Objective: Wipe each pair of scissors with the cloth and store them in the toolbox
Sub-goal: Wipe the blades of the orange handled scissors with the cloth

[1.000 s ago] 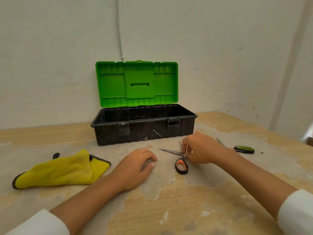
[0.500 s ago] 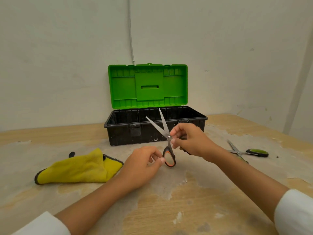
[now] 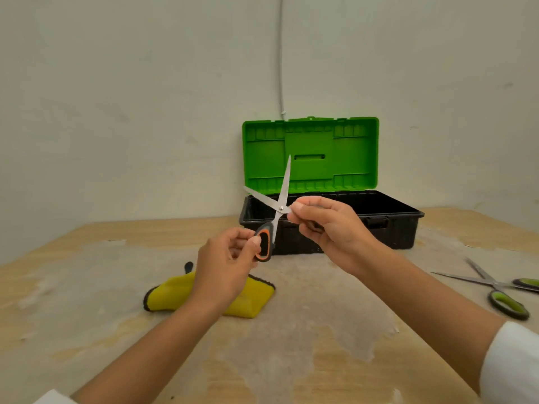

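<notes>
Orange-handled scissors (image 3: 279,208) are held up in front of the toolbox, blades spread and pointing upward. My left hand (image 3: 226,265) pinches the lower orange-and-grey handle loop. My right hand (image 3: 329,228) grips the scissors near the pivot, hiding the other handle. A yellow cloth (image 3: 250,298) lies on the table below my left hand, partly covered by my wrist. The black toolbox (image 3: 388,225) stands at the back with its green lid (image 3: 312,154) raised. Green-handled scissors (image 3: 495,290) lie spread on the table at the right.
The worn wooden table (image 3: 291,345) meets a white wall behind the toolbox. A thin cable (image 3: 281,53) runs down the wall to the lid. The table's left edge slants off at the far left.
My right hand has lifted the orange-handled scissors off the table to chest height, and my left hand has risen from the table to take the handle. The view has swung left.
</notes>
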Tool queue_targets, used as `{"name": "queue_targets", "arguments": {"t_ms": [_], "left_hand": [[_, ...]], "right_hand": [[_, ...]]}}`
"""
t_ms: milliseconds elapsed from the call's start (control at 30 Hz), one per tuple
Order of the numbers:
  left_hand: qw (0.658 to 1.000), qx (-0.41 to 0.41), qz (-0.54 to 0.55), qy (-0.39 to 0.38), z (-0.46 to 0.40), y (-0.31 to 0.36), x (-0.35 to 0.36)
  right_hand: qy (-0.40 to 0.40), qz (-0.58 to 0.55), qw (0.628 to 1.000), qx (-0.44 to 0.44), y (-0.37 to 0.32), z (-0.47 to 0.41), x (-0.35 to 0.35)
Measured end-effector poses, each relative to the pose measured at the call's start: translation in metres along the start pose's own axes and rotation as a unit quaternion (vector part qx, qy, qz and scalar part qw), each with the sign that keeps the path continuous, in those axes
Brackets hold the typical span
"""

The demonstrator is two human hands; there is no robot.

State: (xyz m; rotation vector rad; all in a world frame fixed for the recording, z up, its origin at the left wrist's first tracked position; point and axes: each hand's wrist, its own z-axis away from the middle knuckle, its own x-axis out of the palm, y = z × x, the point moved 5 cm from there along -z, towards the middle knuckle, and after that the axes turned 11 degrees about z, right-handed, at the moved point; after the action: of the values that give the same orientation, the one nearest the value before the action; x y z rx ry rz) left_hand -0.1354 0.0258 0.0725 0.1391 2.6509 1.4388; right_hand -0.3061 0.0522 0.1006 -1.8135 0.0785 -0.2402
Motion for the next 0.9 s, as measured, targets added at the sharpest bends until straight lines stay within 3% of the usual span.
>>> {"name": "queue_targets", "arguments": {"t_ms": [167, 333, 567, 667, 767, 900], "left_hand": [[0.999, 0.01, 0.018, 0.042, -0.012, 0.001, -0.041], [0.999, 0.007, 0.021, 0.04, -0.012, -0.01, -0.048], [1.0, -0.003, -0.003, 0.007, -0.012, -0.021, -0.043], [0.993, 0.024, -0.117, -0.012, -0.011, -0.023, -0.047], [0.952, 0.066, -0.286, -0.082, -0.007, -0.029, -0.044], [0.902, 0.005, -0.413, -0.124, -0.006, -0.047, -0.044]], "right_hand": [[-0.02, -0.179, 0.983, 0.033, 0.014, -0.015, 0.047], [0.051, -0.259, 0.963, 0.048, 0.031, -0.021, 0.072], [0.104, -0.15, 0.977, 0.11, 0.053, -0.017, 0.07], [0.097, -0.123, 0.982, 0.103, 0.052, -0.018, 0.066], [0.079, -0.057, 0.99, 0.1, 0.052, -0.021, 0.055], [0.038, 0.105, 0.99, 0.09, 0.045, -0.024, 0.036]]}}
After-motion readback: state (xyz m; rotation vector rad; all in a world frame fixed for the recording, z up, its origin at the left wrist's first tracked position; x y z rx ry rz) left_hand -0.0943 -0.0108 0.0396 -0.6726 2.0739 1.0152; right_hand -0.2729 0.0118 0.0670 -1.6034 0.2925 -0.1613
